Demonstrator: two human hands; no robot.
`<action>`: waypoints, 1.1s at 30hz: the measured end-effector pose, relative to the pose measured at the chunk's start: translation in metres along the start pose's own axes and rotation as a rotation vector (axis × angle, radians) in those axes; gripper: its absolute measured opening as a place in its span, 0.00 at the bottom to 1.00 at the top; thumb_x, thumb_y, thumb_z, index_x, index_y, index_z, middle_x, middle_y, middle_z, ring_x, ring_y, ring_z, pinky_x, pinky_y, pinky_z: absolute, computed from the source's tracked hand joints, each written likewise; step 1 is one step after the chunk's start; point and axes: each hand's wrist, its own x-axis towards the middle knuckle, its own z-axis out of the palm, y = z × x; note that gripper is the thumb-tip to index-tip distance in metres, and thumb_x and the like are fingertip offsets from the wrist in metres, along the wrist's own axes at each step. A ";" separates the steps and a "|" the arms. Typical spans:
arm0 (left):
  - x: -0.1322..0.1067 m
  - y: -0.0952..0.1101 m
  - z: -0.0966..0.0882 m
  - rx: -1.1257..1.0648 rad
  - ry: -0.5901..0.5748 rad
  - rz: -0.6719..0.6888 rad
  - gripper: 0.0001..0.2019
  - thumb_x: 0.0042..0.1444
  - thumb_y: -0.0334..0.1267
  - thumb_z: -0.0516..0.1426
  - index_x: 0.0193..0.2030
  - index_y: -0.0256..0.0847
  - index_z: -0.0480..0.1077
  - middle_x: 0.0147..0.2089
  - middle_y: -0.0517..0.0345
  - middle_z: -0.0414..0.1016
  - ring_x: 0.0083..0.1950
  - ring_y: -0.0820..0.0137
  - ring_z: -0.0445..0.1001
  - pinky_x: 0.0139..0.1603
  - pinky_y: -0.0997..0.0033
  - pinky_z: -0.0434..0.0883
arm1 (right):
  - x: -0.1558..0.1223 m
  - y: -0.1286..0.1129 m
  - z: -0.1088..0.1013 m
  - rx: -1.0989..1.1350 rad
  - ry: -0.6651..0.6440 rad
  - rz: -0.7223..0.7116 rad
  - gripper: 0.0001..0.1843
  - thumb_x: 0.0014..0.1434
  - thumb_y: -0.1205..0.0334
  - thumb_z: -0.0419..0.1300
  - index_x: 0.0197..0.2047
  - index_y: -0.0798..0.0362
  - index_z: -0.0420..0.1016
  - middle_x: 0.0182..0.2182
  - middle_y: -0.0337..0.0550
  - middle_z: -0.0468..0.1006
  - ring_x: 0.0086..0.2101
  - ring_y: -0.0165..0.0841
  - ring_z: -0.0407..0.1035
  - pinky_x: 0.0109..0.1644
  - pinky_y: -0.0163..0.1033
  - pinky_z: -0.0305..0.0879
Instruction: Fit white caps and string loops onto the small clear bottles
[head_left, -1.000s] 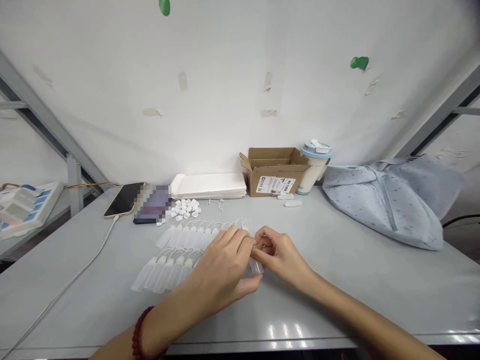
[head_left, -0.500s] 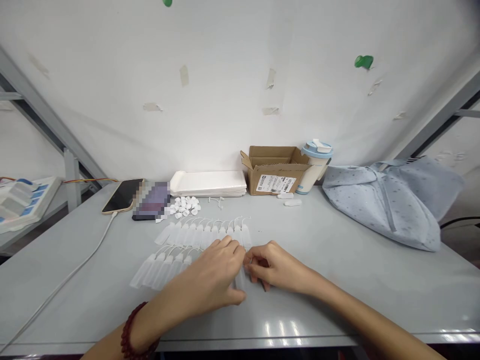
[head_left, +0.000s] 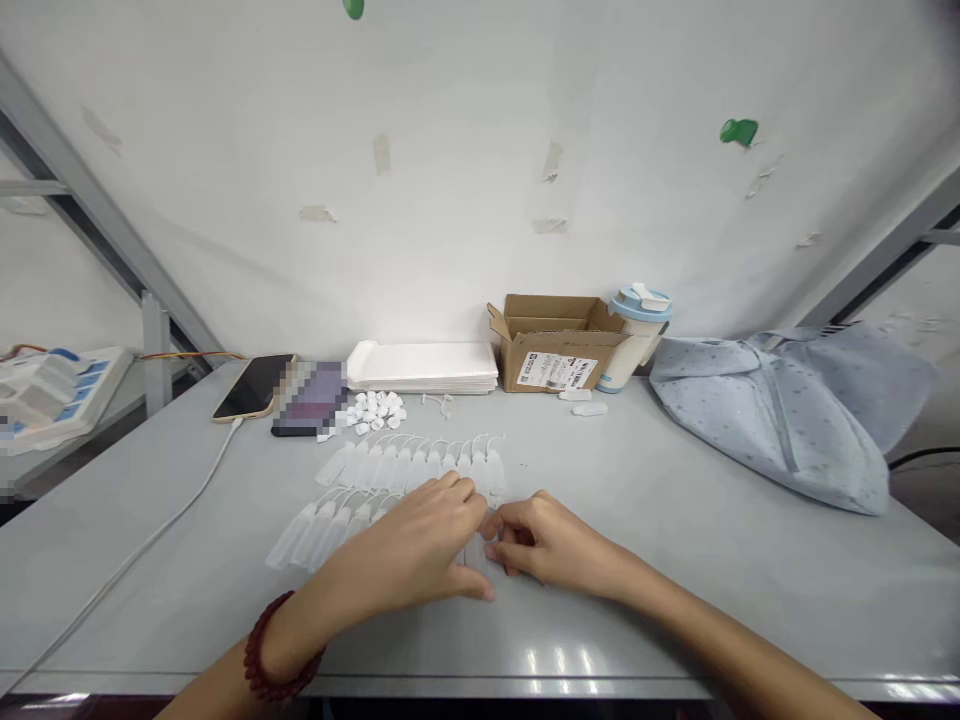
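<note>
Two rows of small translucent plastic bottles with thin tethered strips lie on the grey table. In full sight is the back row [head_left: 405, 465]; the front row [head_left: 304, 535] is partly covered by my left hand [head_left: 424, 540]. That hand lies palm down across the front row's right part, thumb stretched apart from the fingers, fingertips hidden. Beside it, my right hand [head_left: 536, 540] is curled, thumb and index finger close together at the edge of a front-row bottle [head_left: 474, 553]. Whatever is between those fingers is hidden. White caps [head_left: 377, 410] lie in a heap behind the rows.
At the back stand a stack of white envelopes [head_left: 424, 367], an open cardboard box [head_left: 559, 365] and a blue-lidded cup [head_left: 634, 340]. Two small white pieces [head_left: 589, 409] lie before the box. A phone [head_left: 255, 387] with a cable is left; a light-blue cloth bag [head_left: 772, 420] is right.
The view has shifted slightly. My right hand's fingers have curled in a little more at the bottle's edge. My left hand stays over the front row.
</note>
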 end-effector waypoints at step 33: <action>0.062 -0.134 -0.017 0.226 0.202 -0.373 0.28 0.45 0.19 0.46 0.53 0.33 0.68 0.54 0.47 0.71 0.57 0.59 0.65 0.56 0.64 0.60 | 0.016 0.094 -0.093 -0.923 0.521 0.336 0.21 0.56 0.78 0.49 0.52 0.60 0.69 0.49 0.54 0.69 0.49 0.44 0.63 0.50 0.42 0.62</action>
